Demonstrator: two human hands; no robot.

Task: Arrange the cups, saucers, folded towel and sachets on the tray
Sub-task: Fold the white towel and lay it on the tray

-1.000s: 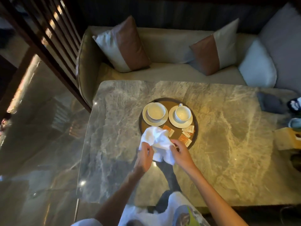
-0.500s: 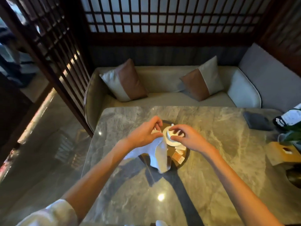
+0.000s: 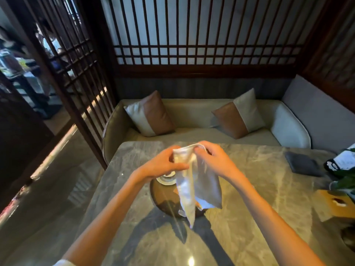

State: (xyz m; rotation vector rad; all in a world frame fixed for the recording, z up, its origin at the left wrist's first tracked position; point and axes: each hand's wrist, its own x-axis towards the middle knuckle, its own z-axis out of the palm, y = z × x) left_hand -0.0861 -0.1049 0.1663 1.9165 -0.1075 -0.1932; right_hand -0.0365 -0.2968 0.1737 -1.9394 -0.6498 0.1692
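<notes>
A white towel (image 3: pixel 199 187) hangs unfolded in the air above the round brown tray (image 3: pixel 159 198). My left hand (image 3: pixel 163 166) pinches its top left corner and my right hand (image 3: pixel 215 160) pinches the top right edge. Both hands are raised over the far half of the tray. One white saucer (image 3: pixel 165 180) peeks out under my left hand. The cups, the other saucer and the sachets are hidden behind the towel and my hands.
The tray sits on a marble table (image 3: pixel 259 189). A dark flat pad (image 3: pixel 302 164) lies at the far right, a wooden tissue box (image 3: pixel 334 204) at the right edge. A sofa with two cushions (image 3: pixel 151 116) stands behind the table.
Both hands have lifted the towel from the tray's near edge up into the air, and it now hangs open. The camera has tilted upward.
</notes>
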